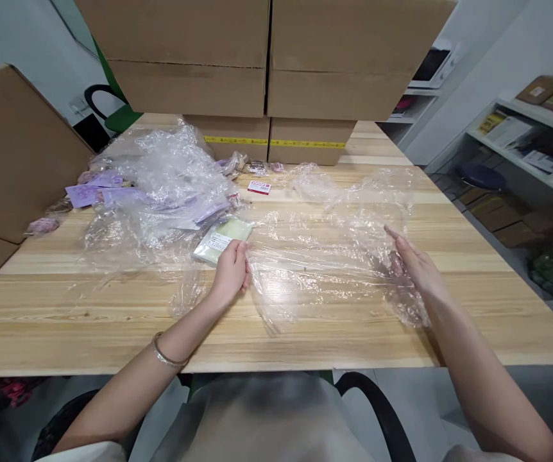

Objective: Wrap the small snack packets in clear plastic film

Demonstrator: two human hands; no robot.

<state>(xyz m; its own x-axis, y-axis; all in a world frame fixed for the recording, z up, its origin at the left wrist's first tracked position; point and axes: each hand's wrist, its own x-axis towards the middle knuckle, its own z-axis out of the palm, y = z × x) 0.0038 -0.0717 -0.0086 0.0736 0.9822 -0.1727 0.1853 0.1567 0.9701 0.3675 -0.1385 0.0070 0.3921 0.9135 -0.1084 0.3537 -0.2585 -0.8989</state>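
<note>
A crinkled sheet of clear plastic film (324, 256) stretches across the table between my hands. My left hand (231, 269) is closed, pinching the film's left edge. Just behind its fingers lies a flat pale-green packet (231, 231) in clear wrapping with a white label. At the film's right end, my right hand (416, 263) has its index finger extended; the other fingers are partly behind the plastic and seem to grip it. Folds of film hang below that hand.
A heap of clear plastic (170, 173) with purple packets (84, 194) covers the table's left side. A small red-and-white card (259, 187) lies behind the film. Stacked cardboard boxes (315, 83) stand at the back; another box (21, 147) is at left.
</note>
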